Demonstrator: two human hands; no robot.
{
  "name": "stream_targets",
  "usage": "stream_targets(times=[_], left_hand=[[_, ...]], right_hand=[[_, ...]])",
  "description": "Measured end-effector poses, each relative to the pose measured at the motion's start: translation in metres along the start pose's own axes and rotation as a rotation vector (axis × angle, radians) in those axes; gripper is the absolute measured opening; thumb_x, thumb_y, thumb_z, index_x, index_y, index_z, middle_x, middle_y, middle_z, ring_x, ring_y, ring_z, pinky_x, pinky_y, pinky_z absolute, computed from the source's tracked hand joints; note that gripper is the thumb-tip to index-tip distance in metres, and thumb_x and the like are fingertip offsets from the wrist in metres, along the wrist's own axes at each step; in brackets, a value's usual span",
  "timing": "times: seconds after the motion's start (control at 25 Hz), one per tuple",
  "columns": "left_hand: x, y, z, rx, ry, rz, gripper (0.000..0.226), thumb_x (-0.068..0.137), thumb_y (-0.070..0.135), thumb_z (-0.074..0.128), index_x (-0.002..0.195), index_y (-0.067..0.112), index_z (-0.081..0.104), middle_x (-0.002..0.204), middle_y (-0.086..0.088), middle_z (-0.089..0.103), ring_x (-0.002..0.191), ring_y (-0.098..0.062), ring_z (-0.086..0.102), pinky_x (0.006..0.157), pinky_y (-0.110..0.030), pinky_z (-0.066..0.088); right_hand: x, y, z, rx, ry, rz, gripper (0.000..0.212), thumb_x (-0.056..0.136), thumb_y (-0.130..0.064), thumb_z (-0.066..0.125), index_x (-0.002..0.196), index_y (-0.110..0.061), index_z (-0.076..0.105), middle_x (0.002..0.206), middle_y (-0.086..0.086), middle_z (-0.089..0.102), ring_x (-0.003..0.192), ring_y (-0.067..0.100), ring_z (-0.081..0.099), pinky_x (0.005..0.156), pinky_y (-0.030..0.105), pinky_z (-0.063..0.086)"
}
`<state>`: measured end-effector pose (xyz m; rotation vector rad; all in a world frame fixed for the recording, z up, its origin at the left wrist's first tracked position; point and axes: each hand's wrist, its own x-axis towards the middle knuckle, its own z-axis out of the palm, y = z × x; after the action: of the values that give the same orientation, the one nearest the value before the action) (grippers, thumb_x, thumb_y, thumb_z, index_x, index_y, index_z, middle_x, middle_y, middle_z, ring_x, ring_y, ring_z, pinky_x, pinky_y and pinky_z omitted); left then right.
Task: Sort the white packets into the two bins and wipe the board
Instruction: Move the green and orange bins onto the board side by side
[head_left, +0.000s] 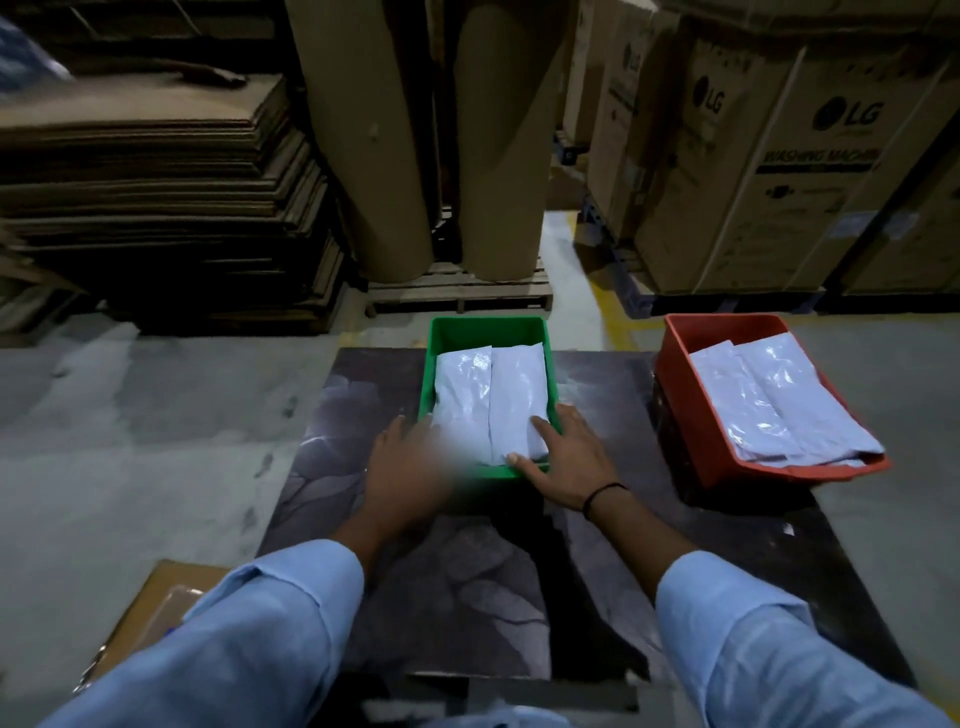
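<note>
Green bin, white packets; right hand flat on corner, left hand grip blurred.

Dim warehouse light, glare on the white packets, left hand motion-blurred.

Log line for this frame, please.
left hand: at green bin, blurred | right hand: on green bin's near rim, touching packets | red bin: packets inside | board: under both bins

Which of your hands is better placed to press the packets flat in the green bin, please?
Probably right. The right hand lies on the packets at the near rim of the green bin; the left hand is blurred at its near-left corner, contact unclear.
</note>
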<state>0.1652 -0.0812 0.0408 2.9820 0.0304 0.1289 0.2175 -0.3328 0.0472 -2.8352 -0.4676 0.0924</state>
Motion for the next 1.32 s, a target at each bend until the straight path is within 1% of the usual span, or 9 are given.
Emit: stream_targets(times=[0.12, 0.2, 0.36, 0.44, 0.52, 0.68, 0.8, 1.04, 1.32], left_hand=[[-0.013, -0.050, -0.013, -0.013, -0.077, -0.067, 0.100, 0.080, 0.083, 0.012, 0.155, 0.022, 0.037, 0.165, -0.001, 0.031, 0.153, -0.035, 0.019, 0.119, -0.051, 0.026], [-0.018, -0.081, -0.020, -0.045, -0.100, -0.057, 0.103, 0.079, 0.084, 0.014, 0.157, 0.019, 0.033, 0.166, -0.005, 0.028, 0.154, -0.035, 0.017, 0.120, -0.049, 0.026], [-0.022, -0.131, -0.036, -0.194, -0.104, -0.020, 0.097, 0.083, 0.077, 0.035, 0.155, 0.011, 0.038, 0.162, -0.015, 0.033, 0.152, -0.032, 0.027, 0.121, -0.045, 0.031], [-0.020, -0.150, -0.044, -0.231, -0.130, -0.032, 0.082, 0.093, 0.060, 0.055, 0.156, 0.013, 0.035, 0.162, -0.014, 0.033, 0.151, -0.028, 0.030, 0.119, -0.039, 0.031], [-0.013, -0.168, -0.050, -0.217, -0.163, -0.040, 0.074, 0.097, 0.046, 0.062, 0.158, 0.015, 0.032, 0.162, -0.011, 0.034, 0.149, -0.026, 0.034, 0.115, -0.035, 0.033], [0.002, -0.203, -0.062, -0.199, -0.235, -0.038, 0.071, 0.098, 0.038, 0.062, 0.158, 0.015, 0.032, 0.159, -0.012, 0.040, 0.143, -0.031, 0.042, 0.110, -0.035, 0.037], [0.012, -0.225, -0.066, -0.196, -0.263, -0.048, 0.070, 0.099, 0.036, 0.063, 0.158, 0.014, 0.032, 0.159, -0.012, 0.040, 0.143, -0.031, 0.042, 0.111, -0.036, 0.037], [0.031, -0.253, -0.058, -0.195, -0.279, -0.025, 0.064, 0.103, 0.031, 0.057, 0.159, 0.015, 0.030, 0.165, -0.012, 0.029, 0.149, -0.031, 0.033, 0.118, -0.036, 0.029], [0.041, -0.264, -0.052, -0.232, -0.250, -0.008, 0.063, 0.104, 0.030, 0.055, 0.159, 0.015, 0.028, 0.166, -0.012, 0.023, 0.151, -0.031, 0.029, 0.120, -0.038, 0.027]], right_hand=[[0.011, -0.044, 0.004, -0.035, -0.085, -0.109, 0.096, 0.081, -0.084, 0.038, 0.155, -0.024, 0.027, 0.163, 0.017, 0.016, 0.151, 0.032, 0.011, 0.123, 0.042, 0.014], [0.019, -0.071, 0.008, -0.050, -0.118, -0.157, 0.096, 0.082, -0.083, 0.040, 0.156, -0.025, 0.022, 0.164, 0.017, 0.013, 0.152, 0.032, 0.007, 0.123, 0.041, 0.013], [0.037, -0.116, 0.018, -0.060, -0.151, -0.194, 0.095, 0.083, -0.082, 0.040, 0.156, -0.025, 0.020, 0.163, 0.020, 0.012, 0.152, 0.034, 0.005, 0.124, 0.043, 0.013], [0.047, -0.133, 0.023, -0.068, -0.152, -0.191, 0.095, 0.083, -0.082, 0.039, 0.156, -0.024, 0.022, 0.162, 0.020, 0.013, 0.152, 0.035, 0.007, 0.124, 0.044, 0.014], [0.057, -0.148, 0.027, -0.081, -0.160, -0.187, 0.095, 0.082, -0.083, 0.039, 0.155, -0.025, 0.023, 0.162, 0.020, 0.014, 0.151, 0.036, 0.008, 0.123, 0.045, 0.015], [0.078, -0.174, 0.032, -0.086, -0.214, -0.180, 0.095, 0.081, -0.083, 0.040, 0.156, -0.027, 0.021, 0.163, 0.020, 0.010, 0.152, 0.036, 0.004, 0.123, 0.047, 0.015], [0.090, -0.189, 0.035, -0.091, -0.247, -0.173, 0.095, 0.082, -0.083, 0.040, 0.156, -0.028, 0.019, 0.164, 0.020, 0.006, 0.152, 0.035, 0.001, 0.123, 0.047, 0.014], [0.110, -0.210, 0.047, -0.108, -0.239, -0.145, 0.092, 0.083, -0.081, 0.041, 0.155, -0.027, 0.022, 0.164, 0.021, 0.005, 0.152, 0.034, -0.002, 0.123, 0.048, 0.015], [0.121, -0.216, 0.047, -0.130, -0.233, -0.145, 0.090, 0.086, -0.078, 0.042, 0.155, -0.025, 0.023, 0.163, 0.021, 0.007, 0.152, 0.035, 0.001, 0.122, 0.047, 0.014]])
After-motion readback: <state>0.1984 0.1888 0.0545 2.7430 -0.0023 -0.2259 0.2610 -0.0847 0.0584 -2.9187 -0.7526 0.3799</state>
